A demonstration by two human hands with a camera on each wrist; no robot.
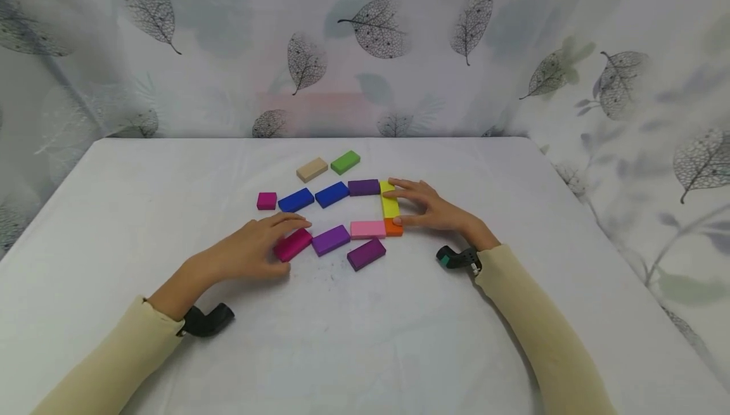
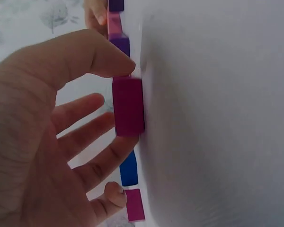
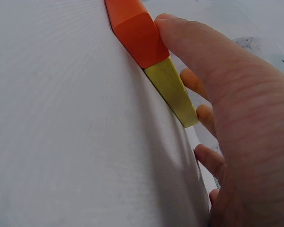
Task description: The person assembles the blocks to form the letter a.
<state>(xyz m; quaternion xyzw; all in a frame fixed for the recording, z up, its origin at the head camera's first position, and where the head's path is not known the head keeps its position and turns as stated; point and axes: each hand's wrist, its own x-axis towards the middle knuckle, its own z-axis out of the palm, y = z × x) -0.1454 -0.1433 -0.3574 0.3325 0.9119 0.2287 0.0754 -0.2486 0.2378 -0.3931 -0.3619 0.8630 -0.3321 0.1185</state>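
Note:
My left hand (image 1: 245, 253) reaches around a magenta block (image 1: 293, 245), its fingers on the far side and its thumb near the closer end. In the left wrist view that hand's fingers are spread loosely behind the block; firm contact is unclear. My right hand (image 1: 436, 209) lies beside the yellow block (image 1: 390, 203) and the orange block (image 1: 393, 229). Its fingers extend over the yellow block and its thumb touches the orange one. Between the hands, a violet block (image 1: 331, 240) and a pink block (image 1: 367, 230) continue the near row.
Two blue blocks (image 1: 332, 194), a dark purple block (image 1: 363, 187) and a small magenta block (image 1: 266, 201) form the far row. Behind lie a beige block (image 1: 312, 170) and a green block (image 1: 345, 162). Another purple block (image 1: 366, 255) lies in front on the white table (image 1: 365, 351).

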